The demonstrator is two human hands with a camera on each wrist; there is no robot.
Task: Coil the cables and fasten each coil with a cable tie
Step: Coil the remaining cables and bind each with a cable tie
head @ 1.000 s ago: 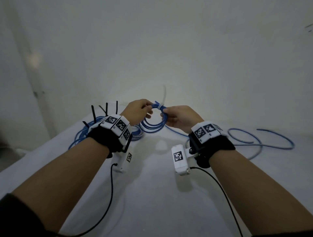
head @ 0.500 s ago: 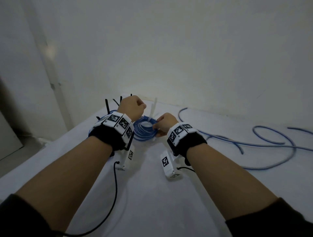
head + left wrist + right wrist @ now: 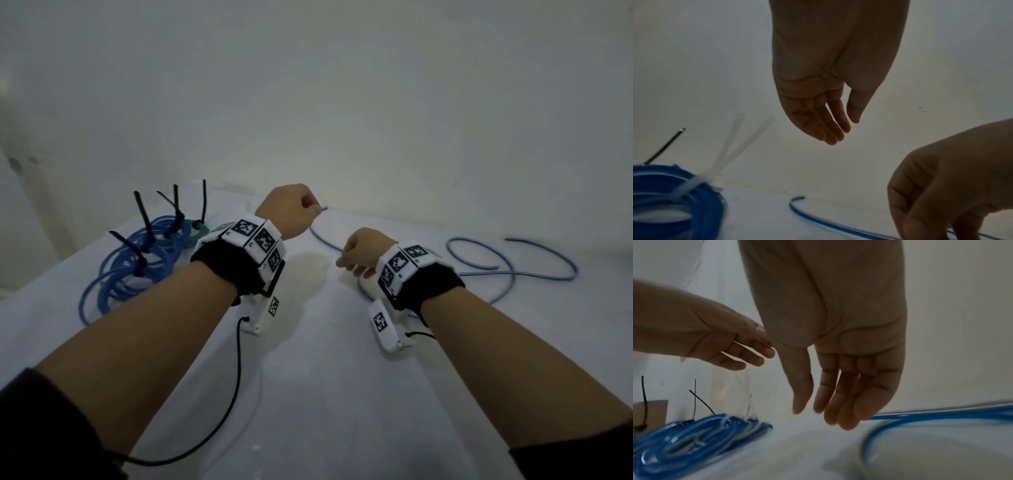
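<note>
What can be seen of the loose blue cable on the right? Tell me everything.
The loose blue cable is thin, smooth and rubbery-looking. It lies uncoiled on the white surface, with no tie on it. One free end lies toward the back wall. From there it runs under the right hand and sprawls rightward in wide, overlapping loops. The hand hovers over it with relaxed fingers; whether they touch it cannot be told.
</note>
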